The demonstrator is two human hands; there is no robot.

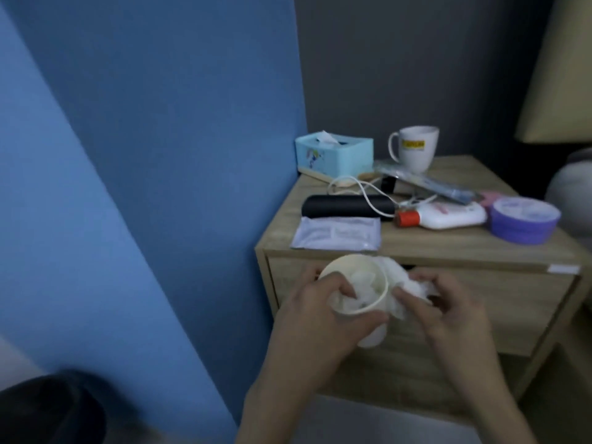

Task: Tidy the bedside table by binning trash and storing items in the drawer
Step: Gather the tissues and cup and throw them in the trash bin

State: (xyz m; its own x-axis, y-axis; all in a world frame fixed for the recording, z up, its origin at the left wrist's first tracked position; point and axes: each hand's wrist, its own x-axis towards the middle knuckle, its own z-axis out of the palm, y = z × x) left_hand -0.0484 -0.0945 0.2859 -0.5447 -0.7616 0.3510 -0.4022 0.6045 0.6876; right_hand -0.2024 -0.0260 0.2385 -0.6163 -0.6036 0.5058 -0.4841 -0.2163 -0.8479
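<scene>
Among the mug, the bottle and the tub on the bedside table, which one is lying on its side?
The white bottle with the red cap, lying flat beside the purple tub. The tub and the white mug both stand upright.

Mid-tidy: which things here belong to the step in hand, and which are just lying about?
In hand: left hand, paper cup, crumpled tissue, right hand, dark bin.
Lying about: tissue box, mug, black case, sachet, lotion bottle, purple tub, lamp.
</scene>
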